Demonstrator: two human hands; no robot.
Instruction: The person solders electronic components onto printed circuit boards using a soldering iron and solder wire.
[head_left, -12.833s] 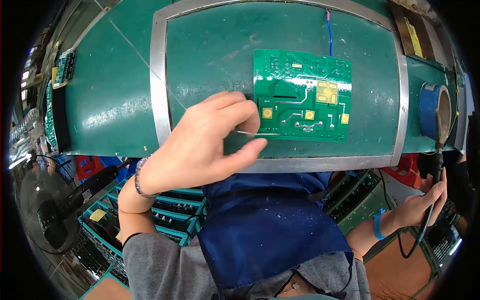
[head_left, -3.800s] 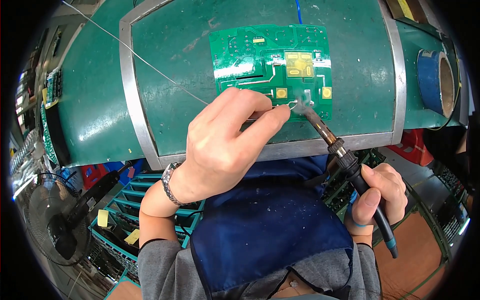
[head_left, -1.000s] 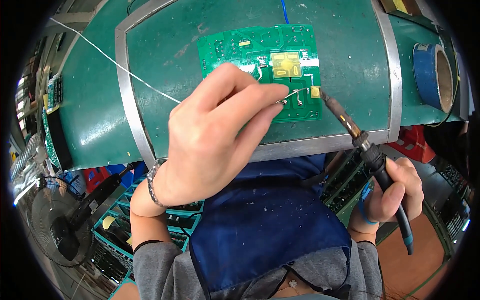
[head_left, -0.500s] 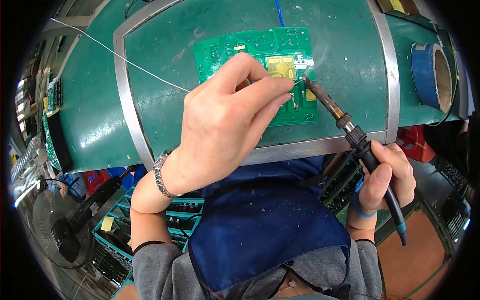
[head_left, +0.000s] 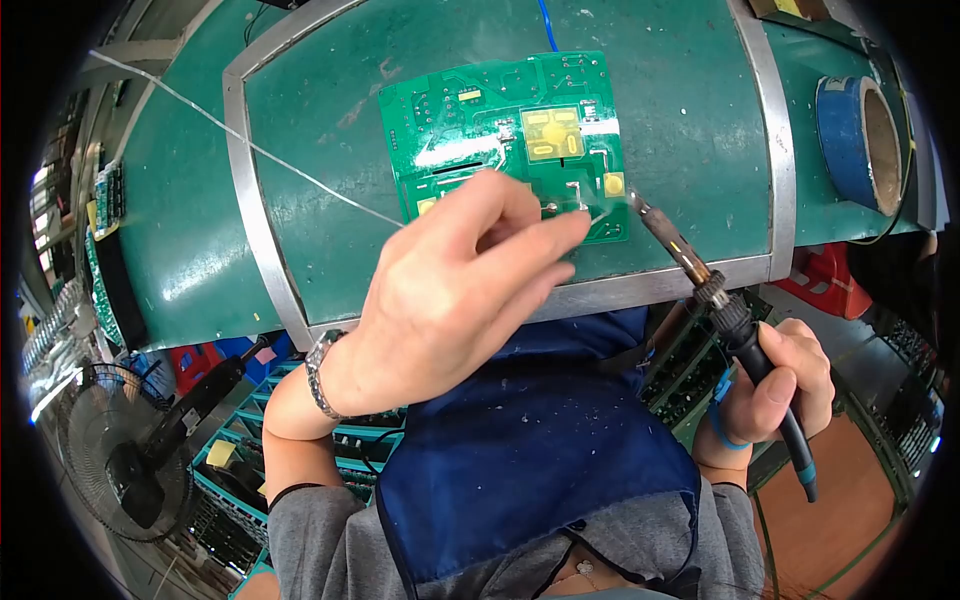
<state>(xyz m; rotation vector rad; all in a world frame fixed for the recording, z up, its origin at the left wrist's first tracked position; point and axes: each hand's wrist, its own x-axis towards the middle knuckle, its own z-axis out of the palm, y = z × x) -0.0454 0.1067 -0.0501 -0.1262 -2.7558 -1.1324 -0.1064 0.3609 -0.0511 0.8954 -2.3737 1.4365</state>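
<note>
A green circuit board with yellow patches and solder points lies on the green bench top. My left hand hovers over its near edge, thumb and forefinger pinched on a thin solder wire. The wire runs in from the upper left, passes under the hand, and a short end pokes out past the fingertips. In my right hand is a black soldering iron, gripped by its handle. Its tip is just beyond the board's right edge, apart from the board and close to the wire's end.
A metal strip frames the bench's near edge. A blue tape roll stands at the right, and a blue cable runs behind the board. Below on the left are a fan and teal racks; a red bin sits at lower right.
The soldering iron's tip has come off the board, toward me and rightward. My left hand has drawn nearer to me with the wire, uncovering more of the board, which has shifted slightly left.
</note>
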